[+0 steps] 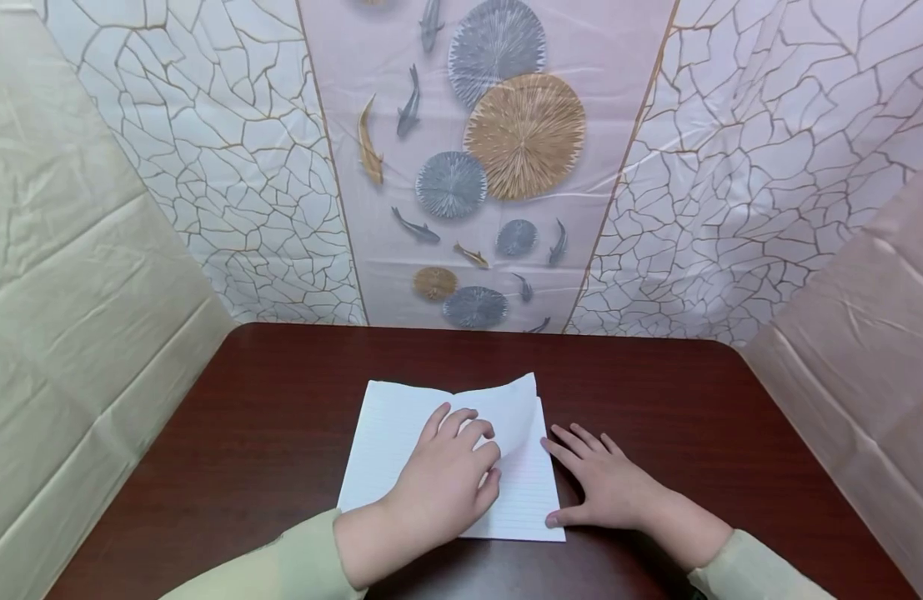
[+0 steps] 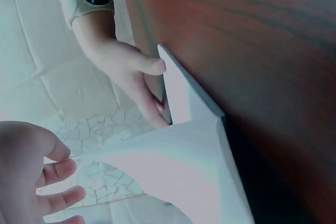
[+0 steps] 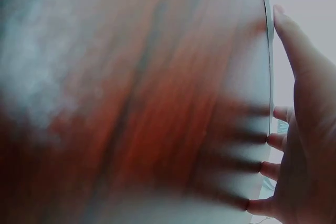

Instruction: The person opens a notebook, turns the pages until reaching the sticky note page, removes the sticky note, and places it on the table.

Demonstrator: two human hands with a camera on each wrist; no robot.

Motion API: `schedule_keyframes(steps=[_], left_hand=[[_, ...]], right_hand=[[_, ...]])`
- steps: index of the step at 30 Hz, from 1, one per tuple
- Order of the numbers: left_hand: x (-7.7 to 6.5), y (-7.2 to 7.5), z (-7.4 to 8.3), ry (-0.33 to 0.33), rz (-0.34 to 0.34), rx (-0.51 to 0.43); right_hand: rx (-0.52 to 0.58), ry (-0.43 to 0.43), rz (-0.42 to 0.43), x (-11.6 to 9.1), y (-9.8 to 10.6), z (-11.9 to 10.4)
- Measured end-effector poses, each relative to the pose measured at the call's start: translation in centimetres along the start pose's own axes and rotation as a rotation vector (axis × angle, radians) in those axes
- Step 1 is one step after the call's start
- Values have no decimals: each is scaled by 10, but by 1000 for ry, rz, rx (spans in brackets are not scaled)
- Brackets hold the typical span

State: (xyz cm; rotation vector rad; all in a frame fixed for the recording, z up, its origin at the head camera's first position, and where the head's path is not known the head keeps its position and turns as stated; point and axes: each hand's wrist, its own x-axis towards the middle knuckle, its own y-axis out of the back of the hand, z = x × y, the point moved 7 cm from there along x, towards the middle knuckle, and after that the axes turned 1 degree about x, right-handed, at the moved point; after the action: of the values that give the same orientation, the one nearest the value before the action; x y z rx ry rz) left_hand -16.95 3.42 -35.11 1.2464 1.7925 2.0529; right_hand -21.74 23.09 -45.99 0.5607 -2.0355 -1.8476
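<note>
An open notebook (image 1: 386, 425) with lined white pages lies on the dark table. My left hand (image 1: 442, 475) is above its middle. In the left wrist view, thumb and forefinger pinch the edge of one lifted page (image 2: 168, 171), which rises in a curve from the spine. The other left fingers are loosely bent. My right hand (image 1: 611, 483) rests at the notebook's right edge with fingers spread; its thumb touches the lower right side of the pages. In the right wrist view, the right fingertips (image 3: 270, 169) press down on the tabletop.
The brown wooden table (image 1: 266, 433) has rounded far corners. Behind it hangs a patterned cloth (image 1: 521, 137) with fish and round leaf shapes. Pale padded panels (image 1: 71, 333) stand along the left and right sides.
</note>
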Motion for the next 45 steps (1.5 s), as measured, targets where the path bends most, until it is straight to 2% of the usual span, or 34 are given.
schedule_keyframes(steps=[9, 14, 23, 30, 45], left_hand=[[-4, 8, -16, 67, 31, -11], [-9, 15, -24, 99, 50, -12], [-18, 21, -36, 143, 46, 12], [-29, 27, -49, 187, 76, 50], [-58, 33, -71, 275, 101, 44]], right_hand=[[4, 11, -1, 1, 2, -1], [9, -3, -33, 1, 1, 1], [23, -15, -44, 1, -1, 4], [36, -13, -45, 1, 0, 2], [58, -17, -61, 1, -3, 4]])
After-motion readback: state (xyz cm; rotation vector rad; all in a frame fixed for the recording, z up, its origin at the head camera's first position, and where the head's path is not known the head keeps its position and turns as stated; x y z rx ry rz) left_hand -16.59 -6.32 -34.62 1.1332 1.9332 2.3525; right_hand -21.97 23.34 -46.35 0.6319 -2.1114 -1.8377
